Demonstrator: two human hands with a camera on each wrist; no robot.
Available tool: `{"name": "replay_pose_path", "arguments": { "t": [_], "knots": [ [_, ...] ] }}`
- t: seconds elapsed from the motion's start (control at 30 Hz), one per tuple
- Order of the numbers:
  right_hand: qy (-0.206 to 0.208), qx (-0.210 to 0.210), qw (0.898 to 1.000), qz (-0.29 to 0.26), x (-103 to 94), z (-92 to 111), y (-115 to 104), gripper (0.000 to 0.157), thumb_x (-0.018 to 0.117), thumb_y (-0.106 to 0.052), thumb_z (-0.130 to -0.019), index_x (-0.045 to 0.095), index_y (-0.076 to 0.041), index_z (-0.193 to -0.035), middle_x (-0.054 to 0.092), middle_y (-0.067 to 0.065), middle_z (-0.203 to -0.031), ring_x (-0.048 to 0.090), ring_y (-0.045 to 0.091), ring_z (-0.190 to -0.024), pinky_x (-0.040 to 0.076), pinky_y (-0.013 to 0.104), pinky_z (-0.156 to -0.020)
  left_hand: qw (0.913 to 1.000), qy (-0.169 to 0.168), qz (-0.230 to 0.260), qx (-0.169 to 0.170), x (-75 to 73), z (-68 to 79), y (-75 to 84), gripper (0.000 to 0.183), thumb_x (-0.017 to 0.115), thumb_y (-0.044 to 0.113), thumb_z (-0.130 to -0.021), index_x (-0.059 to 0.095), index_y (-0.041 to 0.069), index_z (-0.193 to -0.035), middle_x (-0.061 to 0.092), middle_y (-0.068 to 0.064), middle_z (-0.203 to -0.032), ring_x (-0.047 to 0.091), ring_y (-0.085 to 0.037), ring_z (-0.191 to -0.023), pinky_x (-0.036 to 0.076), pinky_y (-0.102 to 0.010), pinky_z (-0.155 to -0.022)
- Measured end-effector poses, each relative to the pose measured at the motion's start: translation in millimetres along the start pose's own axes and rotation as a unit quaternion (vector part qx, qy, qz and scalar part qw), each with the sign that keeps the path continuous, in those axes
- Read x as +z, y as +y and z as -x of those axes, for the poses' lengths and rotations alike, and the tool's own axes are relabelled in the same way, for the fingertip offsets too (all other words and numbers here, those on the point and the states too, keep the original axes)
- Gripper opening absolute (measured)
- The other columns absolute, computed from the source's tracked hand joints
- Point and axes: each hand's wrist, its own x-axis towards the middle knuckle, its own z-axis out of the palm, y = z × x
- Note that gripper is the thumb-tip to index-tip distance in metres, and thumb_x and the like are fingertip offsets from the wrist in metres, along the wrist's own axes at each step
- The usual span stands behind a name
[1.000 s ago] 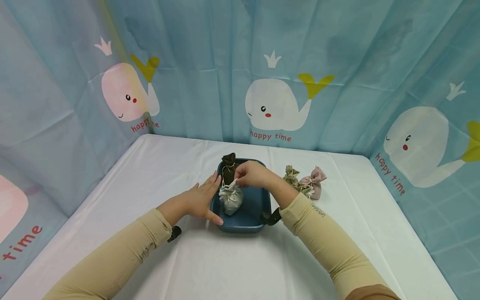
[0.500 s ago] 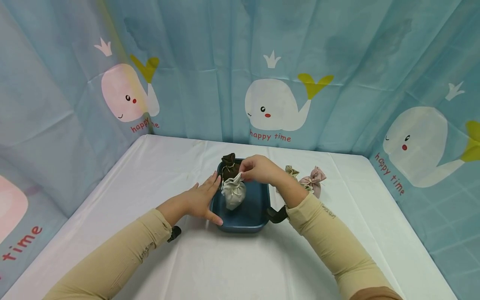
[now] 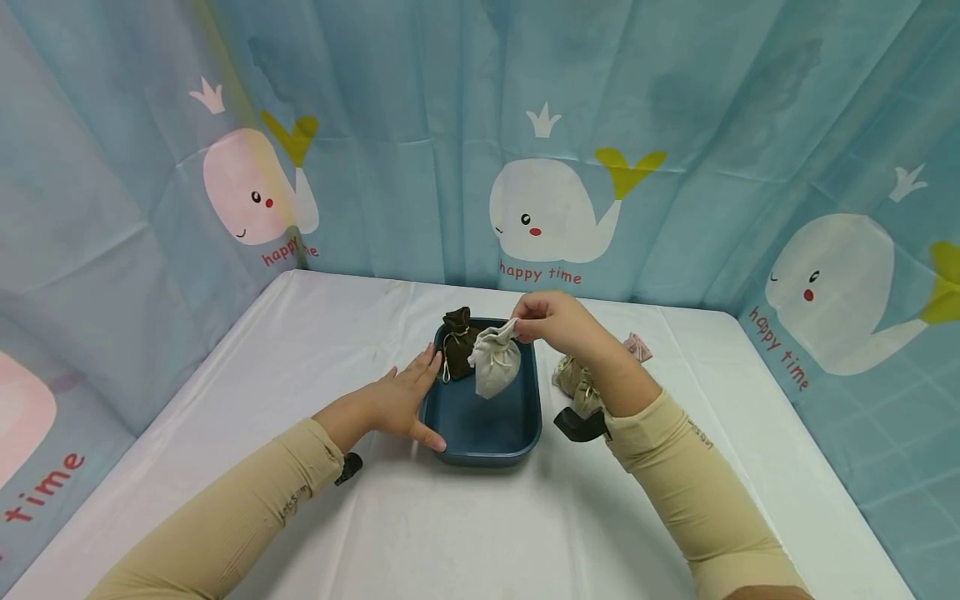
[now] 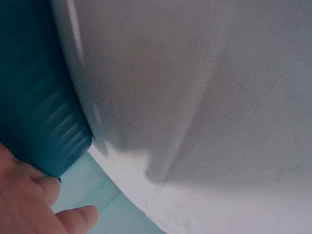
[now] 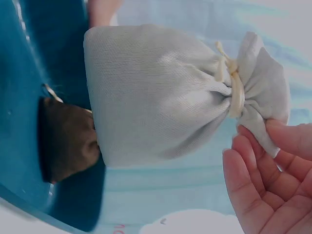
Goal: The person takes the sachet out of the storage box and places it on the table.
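My right hand (image 3: 558, 323) pinches the gathered top of a pale grey drawstring pouch (image 3: 497, 365), which hangs over the blue tray (image 3: 480, 450). In the right wrist view the pouch (image 5: 156, 97) is tied with a cream cord, and thumb and fingertips grip a corner of its ruffled mouth. A dark brown drawstring pouch (image 3: 459, 348) stands in the tray's far left corner. My left hand (image 3: 401, 402) rests against the tray's left side with fingers spread. The left wrist view catches its fingers (image 4: 46, 190) at the tray wall (image 4: 53, 117).
Right of the tray, olive-beige pouches (image 3: 576, 383) and a pink pouch (image 3: 637, 347) lie on the white tablecloth (image 3: 360, 325), partly hidden by my right forearm. A blue curtain (image 3: 420, 192) with whale prints stands behind and beside the table.
My right hand has raised the grey pouch and carried it right and away from me, uncovering more of the brown pouch. The left hand has stayed in place.
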Motion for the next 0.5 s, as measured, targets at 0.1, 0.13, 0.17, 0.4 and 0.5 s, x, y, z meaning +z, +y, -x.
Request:
{"name": "replay_pose_path", "arguments": {
  "t": [0.1, 0.13, 0.17, 0.4, 0.5],
  "knots": [
    [0.014, -0.001, 1.0, -0.027, -9.3, 6, -2, 0.011, 0.058, -0.01, -0.09, 0.061, 0.0, -0.086, 0.063, 0.01, -0.082, 0.061, 0.027, -0.082, 0.05, 0.038, -0.079, 1.0, 0.0, -0.001, -0.003, 0.4, -0.5, -0.5, 0.135, 0.061, 0.079, -0.055, -0.008, 0.007, -0.147, -0.016, -0.011, -0.152, -0.006, -0.024, -0.14, 0.013, -0.059, -0.104],
    [0.017, -0.002, 0.999, -0.034, -12.2, 8, -2, 0.011, 0.058, -0.01, -0.089, 0.061, 0.001, -0.086, 0.062, 0.01, -0.082, 0.061, 0.028, -0.082, 0.05, 0.037, -0.079, 1.0, 0.0, -0.002, -0.003, 0.6, -0.6, -0.5, 0.135, 0.061, 0.079, -0.055, -0.008, 0.007, -0.147, -0.016, -0.011, -0.152, -0.006, -0.024, -0.14, 0.013, -0.059, -0.104],
    [0.02, -0.003, 0.999, -0.038, -14.9, 9, -2, 0.012, 0.058, -0.009, -0.089, 0.06, 0.002, -0.085, 0.062, 0.01, -0.082, 0.061, 0.03, -0.083, 0.05, 0.036, -0.079, 1.0, -0.001, -0.001, -0.003, 0.5, -0.5, -0.5, 0.135, 0.061, 0.079, -0.055, -0.008, 0.007, -0.147, -0.016, -0.011, -0.152, -0.006, -0.024, -0.14, 0.013, -0.059, -0.105],
    [0.039, -0.003, 0.998, -0.04, -31.3, 19, 0, 0.012, 0.054, -0.006, -0.091, 0.058, 0.005, -0.088, 0.062, 0.012, -0.086, 0.061, 0.032, -0.087, 0.05, 0.035, -0.08, 1.0, -0.001, -0.003, -0.003, 0.2, 0.2, -0.1, 0.135, 0.061, 0.079, -0.055, -0.009, 0.007, -0.146, -0.016, -0.011, -0.152, -0.006, -0.023, -0.14, 0.013, -0.059, -0.105],
    [0.046, -0.002, 0.998, -0.037, -38.1, 24, 3, 0.013, 0.053, -0.006, -0.092, 0.058, 0.005, -0.09, 0.062, 0.013, -0.087, 0.061, 0.028, -0.085, 0.05, 0.035, -0.08, 1.0, 0.0, -0.002, -0.004, -0.3, 0.4, 0.4, 0.135, 0.061, 0.079, -0.055, -0.008, 0.007, -0.146, -0.016, -0.011, -0.152, -0.006, -0.023, -0.14, 0.013, -0.059, -0.105]
  ]
}}
